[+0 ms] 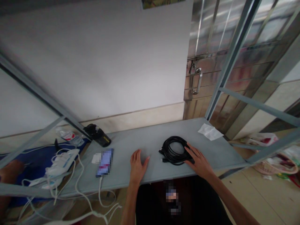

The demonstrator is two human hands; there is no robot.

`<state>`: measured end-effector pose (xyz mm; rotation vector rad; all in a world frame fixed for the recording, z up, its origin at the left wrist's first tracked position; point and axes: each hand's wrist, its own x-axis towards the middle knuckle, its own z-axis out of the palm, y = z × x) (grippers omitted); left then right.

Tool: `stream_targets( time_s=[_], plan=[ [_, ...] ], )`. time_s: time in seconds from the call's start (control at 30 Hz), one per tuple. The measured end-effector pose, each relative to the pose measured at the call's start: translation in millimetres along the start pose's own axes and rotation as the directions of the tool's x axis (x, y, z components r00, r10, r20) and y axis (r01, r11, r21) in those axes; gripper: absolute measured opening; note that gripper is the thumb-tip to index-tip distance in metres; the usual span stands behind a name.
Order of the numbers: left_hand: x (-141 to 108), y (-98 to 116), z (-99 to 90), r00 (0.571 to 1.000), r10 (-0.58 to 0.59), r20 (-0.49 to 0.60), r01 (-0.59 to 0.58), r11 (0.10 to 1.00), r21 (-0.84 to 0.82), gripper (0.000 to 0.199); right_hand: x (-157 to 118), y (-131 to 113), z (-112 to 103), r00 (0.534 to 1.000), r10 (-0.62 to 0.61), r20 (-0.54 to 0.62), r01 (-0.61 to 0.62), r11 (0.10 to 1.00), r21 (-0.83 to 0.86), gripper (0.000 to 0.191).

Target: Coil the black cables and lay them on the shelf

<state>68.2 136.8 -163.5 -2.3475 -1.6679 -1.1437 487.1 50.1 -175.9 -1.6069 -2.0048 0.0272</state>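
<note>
A coiled black cable [167, 150] lies on the grey table [131, 137], with its connector ends at the left side of the coil. My right hand [198, 161] rests at the coil's right edge, fingers apart and touching it, not closed around it. To the left of the coil, my left hand [138, 167] is at the table's front edge with its fingers apart and nothing in it. A phone [104, 163] with a white cable plugged in lies further left, beside a small white item [96, 158].
A black bottle [98, 135] lies at the table's back left. Crumpled paper [210, 131] is at the right. Metal posts [231, 62] frame the table. Another person's arm [10, 172] is at the far left, near white cables [81, 184]. A basket [276, 167] stands on the floor.
</note>
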Motion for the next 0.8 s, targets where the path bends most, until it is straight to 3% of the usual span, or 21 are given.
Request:
stream_targets(
  time_s=[0.8],
  plan=[
    [-3.4,2.5,-5.1,0.999,-0.021,-0.025,0.020,1.000,-0.012,0.053,-0.3,-3.1,5.6,0.999,0.018,-0.037,-0.020,0.999,-0.046,0.081]
  ],
)
